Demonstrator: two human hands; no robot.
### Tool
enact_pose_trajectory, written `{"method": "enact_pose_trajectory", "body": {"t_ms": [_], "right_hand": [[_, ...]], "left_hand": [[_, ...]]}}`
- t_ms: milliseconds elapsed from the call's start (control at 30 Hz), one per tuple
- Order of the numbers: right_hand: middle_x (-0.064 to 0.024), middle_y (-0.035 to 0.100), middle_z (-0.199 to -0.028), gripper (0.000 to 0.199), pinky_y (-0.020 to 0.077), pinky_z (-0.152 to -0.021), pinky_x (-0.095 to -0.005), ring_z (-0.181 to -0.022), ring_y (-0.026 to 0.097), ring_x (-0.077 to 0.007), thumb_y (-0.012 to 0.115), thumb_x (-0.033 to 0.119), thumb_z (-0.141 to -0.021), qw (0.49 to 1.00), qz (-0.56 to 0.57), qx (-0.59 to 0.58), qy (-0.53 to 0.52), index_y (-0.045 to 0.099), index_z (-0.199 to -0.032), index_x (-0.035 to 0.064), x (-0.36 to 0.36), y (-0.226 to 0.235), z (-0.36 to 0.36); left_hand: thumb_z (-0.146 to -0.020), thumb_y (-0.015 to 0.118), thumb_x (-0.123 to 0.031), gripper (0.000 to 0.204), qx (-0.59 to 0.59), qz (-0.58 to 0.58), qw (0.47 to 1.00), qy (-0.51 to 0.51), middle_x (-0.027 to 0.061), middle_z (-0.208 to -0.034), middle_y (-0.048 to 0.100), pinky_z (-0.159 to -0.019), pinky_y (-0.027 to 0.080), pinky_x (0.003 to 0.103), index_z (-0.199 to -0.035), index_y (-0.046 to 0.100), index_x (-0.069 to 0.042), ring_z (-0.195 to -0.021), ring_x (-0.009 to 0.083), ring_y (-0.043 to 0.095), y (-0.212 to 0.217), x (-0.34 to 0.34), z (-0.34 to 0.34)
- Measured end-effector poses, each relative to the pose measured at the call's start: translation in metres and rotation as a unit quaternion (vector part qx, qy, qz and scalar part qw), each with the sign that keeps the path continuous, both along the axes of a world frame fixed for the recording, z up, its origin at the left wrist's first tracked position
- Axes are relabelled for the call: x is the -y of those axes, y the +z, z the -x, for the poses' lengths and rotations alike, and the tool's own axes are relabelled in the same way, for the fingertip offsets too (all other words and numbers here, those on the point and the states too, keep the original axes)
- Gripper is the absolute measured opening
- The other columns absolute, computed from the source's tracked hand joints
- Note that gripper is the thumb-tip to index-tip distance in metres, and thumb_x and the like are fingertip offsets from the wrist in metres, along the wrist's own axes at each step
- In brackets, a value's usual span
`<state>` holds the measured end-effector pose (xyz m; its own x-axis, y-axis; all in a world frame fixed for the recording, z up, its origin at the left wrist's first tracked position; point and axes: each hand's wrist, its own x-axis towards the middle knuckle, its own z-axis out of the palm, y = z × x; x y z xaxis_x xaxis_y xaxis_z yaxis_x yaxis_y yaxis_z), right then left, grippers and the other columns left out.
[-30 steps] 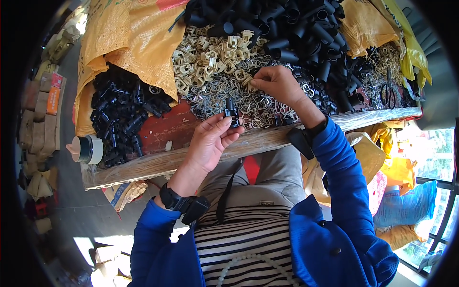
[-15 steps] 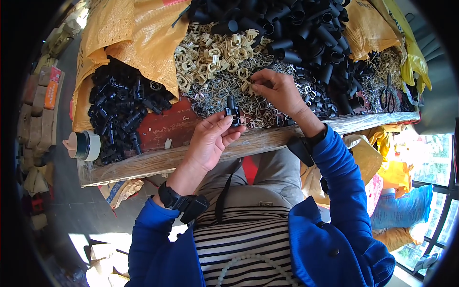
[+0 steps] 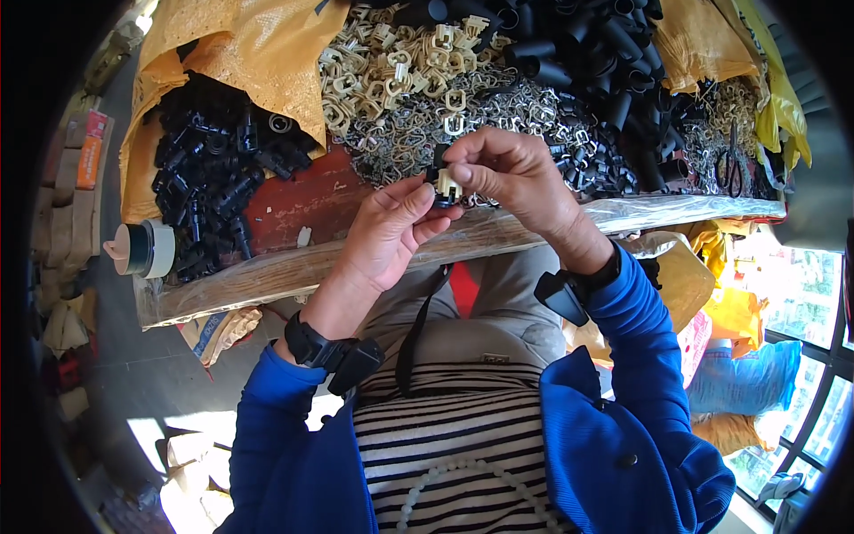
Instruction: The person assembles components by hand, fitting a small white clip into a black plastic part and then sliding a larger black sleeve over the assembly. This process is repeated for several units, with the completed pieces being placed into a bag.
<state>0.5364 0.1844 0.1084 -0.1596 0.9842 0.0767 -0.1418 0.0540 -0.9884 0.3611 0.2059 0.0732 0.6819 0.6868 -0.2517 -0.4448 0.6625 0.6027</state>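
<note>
The right hand [image 3: 507, 173] pinches a small cream clip [image 3: 450, 186] against the black piece [image 3: 436, 178] gripped in the left hand [image 3: 391, 227], above the bench edge [image 3: 294, 271]. Best to line them up squarely before pressing, heaps of loose parts [image 3: 418, 89] lying just beyond.

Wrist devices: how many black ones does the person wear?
2: one black wrist device on the left wrist, one on the right wrist, partly under the blue sleeve.

Glossy black plastic tubes [image 3: 614, 53], seemingly rough wooden bench [image 3: 294, 267]
</note>
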Motion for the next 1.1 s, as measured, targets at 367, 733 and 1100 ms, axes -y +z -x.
{"method": "enact_pose_trajectory", "body": {"t_ms": [367, 733, 1100], "right_hand": [[0.0019, 0.052, -0.066, 0.022, 0.0412, -0.054, -0.0176, -0.060, 0.048, -0.0040, 0.063, 0.013, -0.073, 0.986, -0.064, 0.126, -0.086, 0.053, -0.089, 0.0015, 0.000, -0.021, 0.011], [0.0009, 0.048, -0.065, 0.022, 0.0368, -0.051, -0.0185, -0.057, 0.043, -0.0052, 0.065, 0.016, -0.071, 0.936, -0.029, 0.326, -0.126, 0.051, -0.080, 0.0026, 0.014, -0.011, -0.049], [-0.0093, 0.051, -0.065, 0.020, 0.0404, -0.052, -0.0308, -0.060, 0.053, -0.0232, 0.063, 0.019, -0.067, 0.789, -0.068, 0.603, -0.095, 0.053, -0.075, 0.0038, 0.033, -0.018, -0.088]], "left_hand": [[-0.079, 0.055, -0.018, 0.023, -0.009, 0.009, 1.000, -0.022, 0.0097, -0.087, 0.059, -0.064, 0.050, 0.023, -0.095, 0.055, -0.002, -0.077, 0.0195, 0.059, -0.005, -0.001, 0.003], [-0.082, 0.049, -0.018, 0.026, -0.055, 0.004, 0.997, -0.061, 0.0124, -0.083, 0.058, -0.060, 0.050, 0.020, -0.098, 0.052, 0.003, -0.070, 0.0160, 0.059, -0.001, -0.007, -0.002], [-0.078, 0.054, -0.015, 0.019, -0.082, 0.001, 0.996, -0.043, 0.0123, -0.084, 0.059, -0.057, 0.049, 0.020, -0.091, 0.056, -0.001, -0.069, 0.0159, 0.059, 0.009, -0.008, -0.028]]}}
